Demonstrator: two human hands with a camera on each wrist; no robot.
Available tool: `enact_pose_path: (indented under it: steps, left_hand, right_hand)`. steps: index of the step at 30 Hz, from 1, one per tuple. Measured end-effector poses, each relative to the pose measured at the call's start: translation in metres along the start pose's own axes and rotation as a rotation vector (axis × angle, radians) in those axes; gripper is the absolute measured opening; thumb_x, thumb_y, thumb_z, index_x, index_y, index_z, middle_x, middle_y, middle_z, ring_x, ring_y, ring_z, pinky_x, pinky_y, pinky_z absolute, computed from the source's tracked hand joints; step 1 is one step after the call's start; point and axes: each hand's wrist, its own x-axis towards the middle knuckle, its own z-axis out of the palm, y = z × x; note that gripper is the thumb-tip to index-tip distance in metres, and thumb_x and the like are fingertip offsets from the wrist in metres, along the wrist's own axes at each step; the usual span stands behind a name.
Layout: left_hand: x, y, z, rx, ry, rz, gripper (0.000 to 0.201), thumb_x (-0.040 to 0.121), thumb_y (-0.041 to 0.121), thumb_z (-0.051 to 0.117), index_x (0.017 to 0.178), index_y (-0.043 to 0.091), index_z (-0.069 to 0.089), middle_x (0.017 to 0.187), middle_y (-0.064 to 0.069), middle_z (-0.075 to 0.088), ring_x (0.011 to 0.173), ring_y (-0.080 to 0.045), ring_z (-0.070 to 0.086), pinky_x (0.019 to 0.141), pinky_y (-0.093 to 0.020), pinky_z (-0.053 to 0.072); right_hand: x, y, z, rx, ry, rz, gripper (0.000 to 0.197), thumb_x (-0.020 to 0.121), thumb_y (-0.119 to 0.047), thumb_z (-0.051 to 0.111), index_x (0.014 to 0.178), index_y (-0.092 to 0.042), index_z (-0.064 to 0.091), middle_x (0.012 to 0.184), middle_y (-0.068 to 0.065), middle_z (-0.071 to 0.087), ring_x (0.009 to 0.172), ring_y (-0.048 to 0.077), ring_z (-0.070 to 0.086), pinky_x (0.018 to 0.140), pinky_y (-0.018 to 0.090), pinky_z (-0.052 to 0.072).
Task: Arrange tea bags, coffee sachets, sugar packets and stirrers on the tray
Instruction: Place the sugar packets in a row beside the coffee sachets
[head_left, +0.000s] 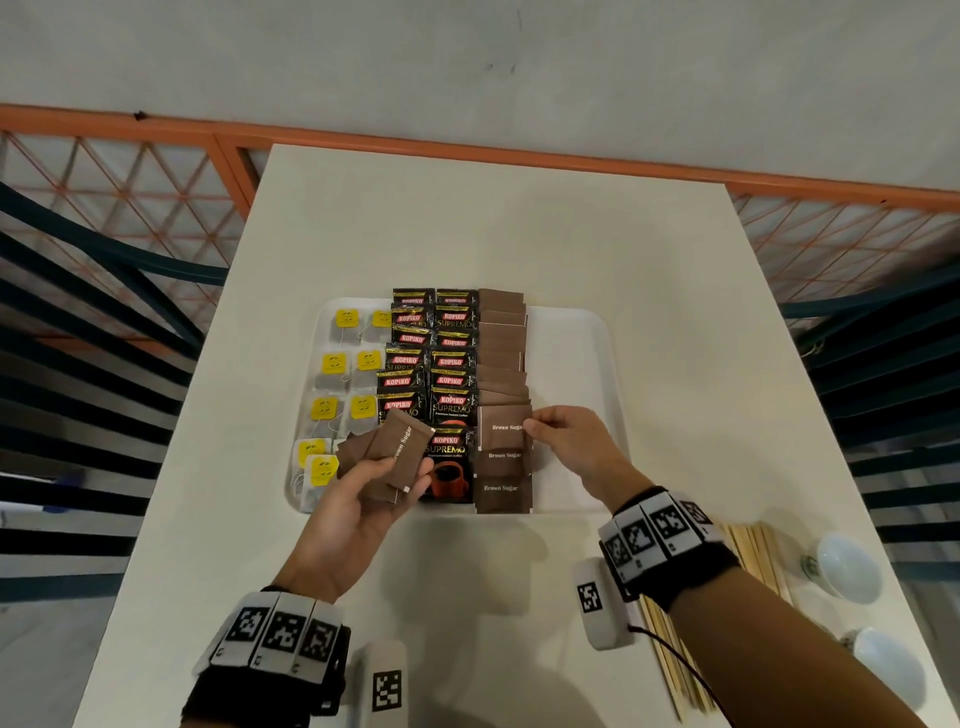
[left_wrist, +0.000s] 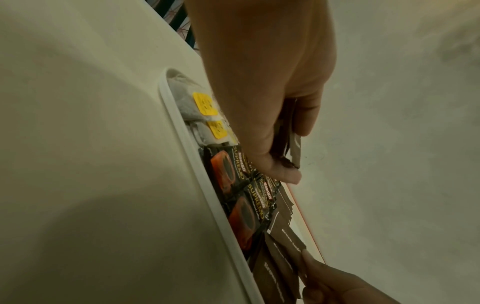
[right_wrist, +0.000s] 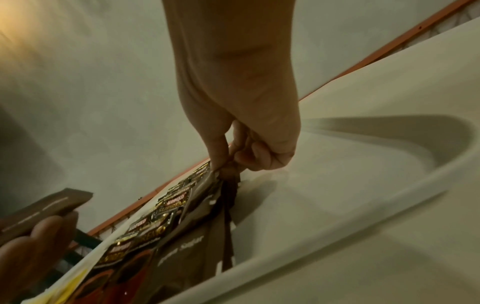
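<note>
While left hand (head_left: 358, 493) holds sugar packets (head_left: 395, 457), right hand (head_left: 569, 441) pinches packet (head_left: 501, 428)

We see the head view evenly lit and fairly sharp, its edges bowed by the wide lens (railings curve); both wrist views are dim, greenish and soft, with broad shadows on the table (head_left: 649, 291).

stirrers (head_left: 691, 639) partly hidden by right forearm

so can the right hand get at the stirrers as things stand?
Probably not yet: the right hand is pinching a brown sugar packet on the tray. The stirrers lie uncovered beside its forearm.
</note>
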Motion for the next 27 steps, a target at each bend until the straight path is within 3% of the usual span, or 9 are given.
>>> enact_pose_path:
  steps: [6,10,12,14,16,18,22,24,27]
  left_hand:
    - [0.001,-0.002,-0.002,0.102,-0.004,0.029,0.031,0.089,0.002,0.044,0.115,0.012,0.058,0.099,-0.008,0.071,0.086,-0.024,0.069,0.080,-0.034,0.053]
    - [0.000,-0.006,0.000,0.153,0.016,0.055,0.033,0.088,-0.002,0.045,0.115,0.012,0.059,0.100,-0.005,0.069,0.092,-0.020,0.064,0.085,-0.035,0.047]
    - [0.000,-0.007,0.002,0.174,0.006,0.059,0.032,0.089,-0.003,0.045,0.110,0.015,0.061,0.095,-0.001,0.072,0.088,-0.016,0.067,0.084,-0.033,0.048]
    - [0.001,-0.008,0.004,0.187,-0.005,0.058,0.030,0.088,-0.002,0.047,0.107,0.016,0.062,0.092,0.002,0.073,0.085,-0.012,0.068,0.082,-0.031,0.049]
    - [0.002,-0.008,0.005,0.195,-0.013,0.055,0.031,0.085,-0.001,0.050,0.109,0.015,0.061,0.094,0.002,0.073,0.086,-0.011,0.068,0.081,-0.029,0.049]
    - [0.003,-0.009,0.008,0.208,-0.034,0.052,0.036,0.083,0.001,0.053,0.117,0.012,0.059,0.102,-0.002,0.071,0.094,-0.014,0.066,0.080,-0.027,0.051]
    - [0.004,-0.009,0.012,0.233,-0.082,0.047,0.047,0.077,0.004,0.059,0.124,0.007,0.055,0.112,-0.011,0.067,0.100,-0.018,0.065,0.075,-0.025,0.054]
    - [0.004,-0.010,0.015,0.239,-0.091,0.045,0.043,0.082,-0.001,0.055,0.124,0.006,0.055,0.111,-0.012,0.067,0.099,-0.019,0.066,0.073,-0.025,0.055]
    - [0.007,-0.010,0.015,0.212,-0.024,0.045,0.037,0.088,-0.004,0.050,0.123,0.006,0.054,0.110,-0.011,0.067,0.091,-0.017,0.068,0.069,-0.024,0.057]
  right_hand:
    - [0.007,0.006,0.006,-0.091,0.112,-0.029,0.013,0.085,-0.019,0.065,0.097,-0.013,0.064,0.090,-0.001,0.063,0.090,0.016,0.057,0.084,0.027,0.045]
    - [0.006,0.006,0.007,-0.097,0.137,-0.026,0.015,0.085,-0.023,0.065,0.095,-0.015,0.058,0.080,-0.005,0.057,0.083,0.016,0.055,0.070,0.021,0.042]
    - [0.002,0.003,0.008,-0.128,0.181,-0.054,0.023,0.085,-0.027,0.064,0.101,-0.014,0.055,0.081,-0.002,0.056,0.078,0.015,0.053,0.061,0.018,0.038]
    - [-0.007,-0.004,0.010,-0.181,0.234,-0.136,0.024,0.087,-0.031,0.061,0.104,-0.016,0.053,0.086,0.000,0.057,0.077,0.013,0.052,0.061,0.015,0.038]
    - [-0.021,-0.014,0.015,-0.182,0.172,-0.244,0.019,0.089,-0.033,0.057,0.101,-0.019,0.054,0.086,-0.005,0.058,0.078,0.007,0.053,0.064,0.012,0.039]
    - [-0.037,-0.024,0.022,-0.153,-0.008,-0.308,0.020,0.090,-0.035,0.055,0.104,-0.022,0.056,0.088,-0.013,0.058,0.081,0.000,0.054,0.068,0.011,0.039]
    - [-0.047,-0.032,0.036,-0.072,-0.280,-0.293,0.016,0.088,-0.028,0.060,0.102,-0.020,0.060,0.088,-0.006,0.062,0.077,0.004,0.056,0.072,0.018,0.045]
    - [-0.046,-0.032,0.037,-0.033,-0.278,-0.261,0.011,0.087,-0.021,0.061,0.097,-0.016,0.060,0.084,-0.001,0.063,0.072,0.008,0.057,0.071,0.026,0.049]
    - [-0.044,-0.029,0.035,0.020,-0.249,-0.224,0.005,0.088,-0.016,0.061,0.092,-0.015,0.058,0.088,0.007,0.064,0.070,0.011,0.059,0.069,0.023,0.054]
